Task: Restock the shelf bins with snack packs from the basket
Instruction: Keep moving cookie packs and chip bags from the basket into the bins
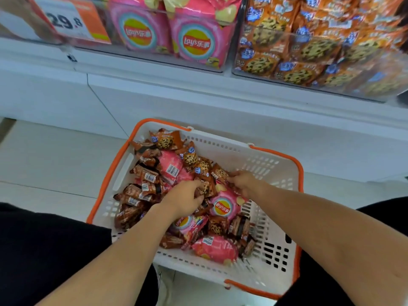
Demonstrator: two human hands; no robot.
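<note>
Both your hands, left [184, 198] and right [244, 181], curl around cookie packs [204, 186] in the basket [260, 164]; slippery wrappers may slip out as you lift.

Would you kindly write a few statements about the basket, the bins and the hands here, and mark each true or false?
1. Both hands, left and right, are down among the packs in the basket. True.
2. The basket's rim is green. False: it is orange.
3. The pink Lay's chip bags fill the bin to the left of the cookie packs' bin. True.
4. The basket holds only cookie packs. False: pink chip bags lie in it too, such as this one.
5. The price sign reads 29.8. True.
</note>
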